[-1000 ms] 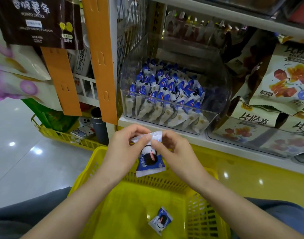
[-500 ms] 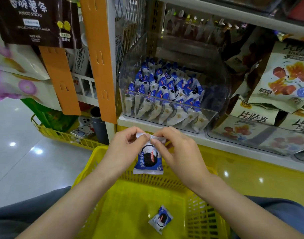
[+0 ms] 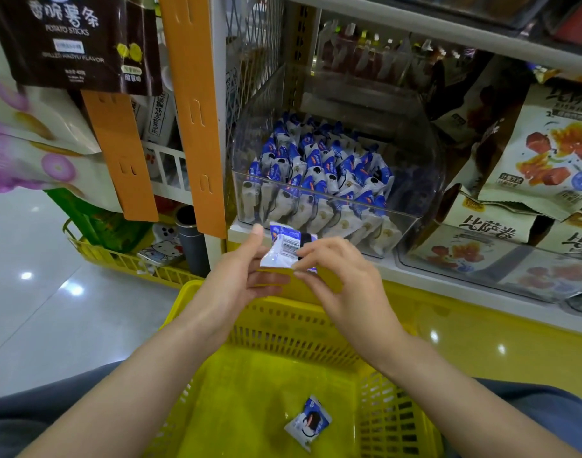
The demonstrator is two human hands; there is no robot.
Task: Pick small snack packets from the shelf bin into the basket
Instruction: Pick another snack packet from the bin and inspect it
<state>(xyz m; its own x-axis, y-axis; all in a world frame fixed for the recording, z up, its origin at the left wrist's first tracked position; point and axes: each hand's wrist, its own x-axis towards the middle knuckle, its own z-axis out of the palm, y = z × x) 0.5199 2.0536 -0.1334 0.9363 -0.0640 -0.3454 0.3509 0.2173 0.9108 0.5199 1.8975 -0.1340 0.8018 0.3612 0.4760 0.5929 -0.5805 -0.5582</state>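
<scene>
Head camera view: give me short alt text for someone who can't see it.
A person's left hand and right hand hold a small blue-and-white snack packet, barcode side up, over the far rim of a yellow basket. A second packet lies on the basket floor; behind, a clear bin on the shelf holds many more.

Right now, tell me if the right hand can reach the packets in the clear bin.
Likely yes: the clear bin is open-topped just beyond the right hand, though its fingers pinch a packet.
</scene>
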